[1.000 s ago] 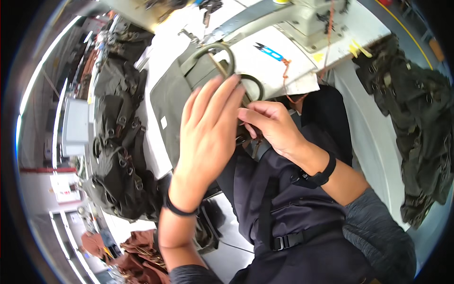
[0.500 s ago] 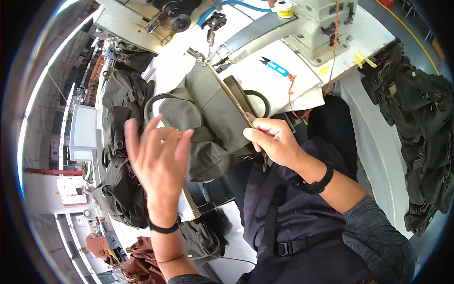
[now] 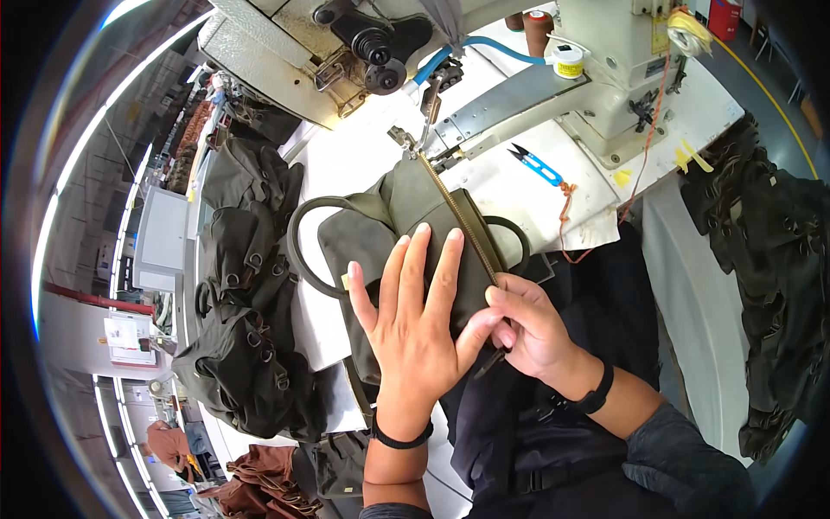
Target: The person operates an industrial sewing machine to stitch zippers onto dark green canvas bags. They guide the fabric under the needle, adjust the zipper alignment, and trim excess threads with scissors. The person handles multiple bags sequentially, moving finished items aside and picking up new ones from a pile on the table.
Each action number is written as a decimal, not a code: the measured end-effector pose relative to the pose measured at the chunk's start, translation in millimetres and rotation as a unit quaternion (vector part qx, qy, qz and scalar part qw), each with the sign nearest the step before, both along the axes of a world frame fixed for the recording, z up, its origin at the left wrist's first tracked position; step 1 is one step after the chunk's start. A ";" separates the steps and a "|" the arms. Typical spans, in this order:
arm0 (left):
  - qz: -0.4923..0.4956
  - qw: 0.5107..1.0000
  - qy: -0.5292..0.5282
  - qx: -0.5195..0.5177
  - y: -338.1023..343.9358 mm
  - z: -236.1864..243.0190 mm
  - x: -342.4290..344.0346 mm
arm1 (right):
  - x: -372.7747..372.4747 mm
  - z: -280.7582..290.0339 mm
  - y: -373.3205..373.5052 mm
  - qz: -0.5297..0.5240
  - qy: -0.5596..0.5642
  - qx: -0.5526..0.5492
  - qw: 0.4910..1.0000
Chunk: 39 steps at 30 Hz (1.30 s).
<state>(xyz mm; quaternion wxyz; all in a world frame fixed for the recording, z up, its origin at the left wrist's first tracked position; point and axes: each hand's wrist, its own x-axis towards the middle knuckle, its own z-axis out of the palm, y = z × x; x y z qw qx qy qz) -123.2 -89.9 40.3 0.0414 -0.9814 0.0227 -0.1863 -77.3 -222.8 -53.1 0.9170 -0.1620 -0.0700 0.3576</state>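
Note:
An olive fabric bag with looped handles lies on the sewing machine's white table, its top partly beneath the machine's presser foot. A brass zipper runs down from the foot along the bag. My left hand is spread flat on the bag, left of the zipper, fingers apart and pointing up. My right hand pinches the zipper's lower end between thumb and fingers, close beside the left thumb. Blue thread snips with an orange cord lie on a white sheet right of the bag.
Machine head, small white tub and thread cones stand at the back. Piled dark bags lie left and hang right. Brown fabric lies lower left; a person in brown bends at another station.
My left hand has swung right and forward from the bag's left and now lies flat on it. My right hand still pinches the zipper, slightly lower in view. More of the machine shows.

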 end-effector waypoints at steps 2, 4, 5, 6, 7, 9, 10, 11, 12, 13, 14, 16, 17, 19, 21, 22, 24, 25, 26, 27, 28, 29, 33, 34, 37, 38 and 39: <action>0.003 1.000 0.004 0.000 1.0 2.1 0.2 | 0.5 5.2 0.0 -0.003 -0.010 -0.020 1.000; 0.009 1.000 0.007 0.000 1.2 2.1 1.0 | 1.3 3.5 -0.9 -0.002 -0.017 -0.026 1.000; 0.011 1.000 0.010 0.000 0.7 1.8 1.2 | 1.2 1.5 -1.5 -0.006 -0.023 -0.034 0.999; 0.014 1.000 0.012 0.000 0.8 1.5 1.5 | 2.1 1.0 -2.3 -0.005 -0.034 -0.043 0.998; 0.017 1.000 0.018 0.001 1.5 1.6 1.5 | 2.9 1.9 -3.8 -0.002 -0.045 -0.053 0.998; 0.019 0.999 0.029 -0.003 2.6 3.2 1.9 | 4.0 4.1 -4.3 -0.002 -0.061 -0.067 0.996; 0.021 0.999 0.033 -0.006 3.6 3.5 2.2 | 4.2 4.1 -3.9 0.000 -0.061 -0.067 0.996; 0.021 0.999 0.034 -0.009 4.8 3.2 2.9 | 4.3 3.9 -3.9 0.000 -0.061 -0.067 0.996; 0.021 0.999 0.035 -0.011 5.7 3.2 4.1 | 5.5 4.2 -4.2 0.001 -0.062 -0.068 0.996; 0.021 0.999 0.036 -0.013 6.4 3.2 5.2 | 8.1 6.1 -5.7 0.003 -0.079 -0.081 0.994; 0.020 0.999 0.037 -0.015 7.4 3.0 6.6 | 9.1 7.5 -6.2 0.001 -0.089 -0.092 0.992; 0.014 0.999 0.036 -0.005 11.1 3.4 9.3 | 9.7 8.7 -6.3 -0.004 -0.109 -0.114 0.988; 0.010 0.999 0.035 -0.001 13.0 3.1 10.5 | 10.5 8.1 -5.5 -0.006 -0.113 -0.121 0.986; 0.010 0.999 0.035 -0.012 15.9 2.2 13.3 | 13.4 7.6 -3.7 -0.011 -0.123 -0.135 0.983; 0.010 0.999 0.031 -0.020 18.9 1.5 17.4 | 17.5 6.0 -0.9 -0.015 -0.136 -0.149 0.979; 0.010 0.999 0.028 -0.023 21.6 0.3 20.3 | 19.7 5.8 0.9 -0.018 -0.143 -0.156 0.977; 0.008 0.999 0.022 -0.026 26.6 -0.9 25.4 | 23.6 9.1 5.0 -0.029 -0.147 -0.165 0.975; 0.005 0.999 0.018 -0.026 28.8 -1.3 27.5 | 25.8 10.4 7.0 -0.034 -0.150 -0.169 0.973; 0.003 1.000 0.015 -0.026 30.8 -1.5 29.5 | 28.4 10.9 8.8 -0.033 -0.150 -0.172 0.973; 0.003 1.000 0.014 -0.025 32.4 -1.5 31.8 | 31.2 11.2 10.6 -0.032 -0.151 -0.174 0.973; 0.002 1.000 0.013 -0.024 33.8 -1.5 34.3 | 33.7 11.4 12.0 -0.031 -0.151 -0.176 0.972; 0.002 1.000 0.012 -0.024 35.4 -1.5 36.7 | 35.6 11.3 13.2 -0.036 -0.154 -0.178 0.971; 0.001 0.999 0.024 -0.038 43.2 -2.8 44.3 | 43.6 14.1 19.3 -0.054 -0.170 -0.193 0.965; 0.000 0.998 0.033 -0.053 46.3 -3.6 46.6 | 45.6 14.9 20.4 -0.059 -0.175 -0.199 0.962; -0.006 0.995 0.050 -0.084 54.1 -9.3 48.8 | 49.9 15.0 21.8 -0.070 -0.210 -0.224 0.949; -0.008 0.994 0.054 -0.091 56.1 -10.6 48.7 | 50.1 14.9 22.3 -0.072 -0.217 -0.229 0.946; -0.011 0.994 0.058 -0.095 57.7 -10.3 48.8 | 50.2 14.7 22.8 -0.074 -0.223 -0.233 0.943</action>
